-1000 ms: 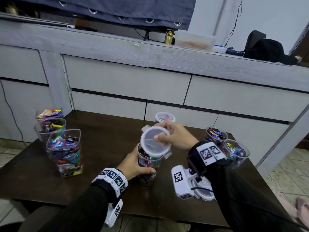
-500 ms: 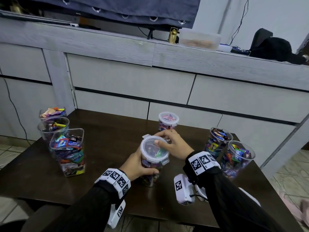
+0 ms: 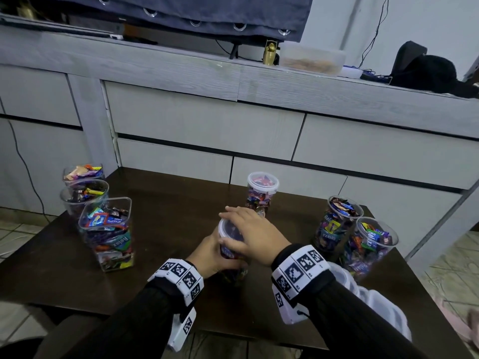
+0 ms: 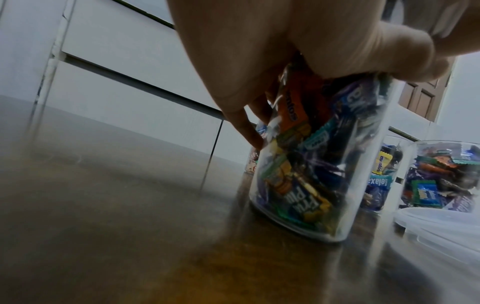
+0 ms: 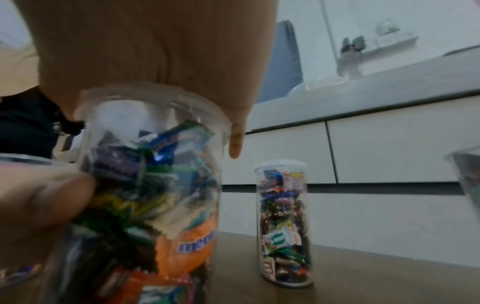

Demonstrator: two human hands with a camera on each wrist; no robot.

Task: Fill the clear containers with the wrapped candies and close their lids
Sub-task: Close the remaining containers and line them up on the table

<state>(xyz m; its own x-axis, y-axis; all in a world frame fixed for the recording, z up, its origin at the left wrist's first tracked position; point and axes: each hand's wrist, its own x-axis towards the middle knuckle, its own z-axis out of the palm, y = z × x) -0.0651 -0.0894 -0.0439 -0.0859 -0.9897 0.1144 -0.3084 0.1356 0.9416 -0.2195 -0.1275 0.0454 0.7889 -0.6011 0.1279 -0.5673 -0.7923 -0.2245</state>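
Standing upright near the front edge of the dark wooden counter, the round clear container is packed with wrapped candies, among them an orange Mentos piece. The left hand grips the container wall from the left side, thumb and fingers curled round it. The right hand lies palm-down on the lid, fingers extended and relaxed, pressing on it, with the thumb against the container's near side. The lid sits on the rim; whether it is fully seated cannot be told.

Behind this container, toward the back edge, a lidded round container of candies stands alone. Two open round containers of candies stand side by side at the right edge. Three open containers stand in a row at the left edge: a square container nearest the front, then two round ones behind it. Spare translucent lids lie stacked near the front right corner. Both wrists carry white marker bands over black sleeves.
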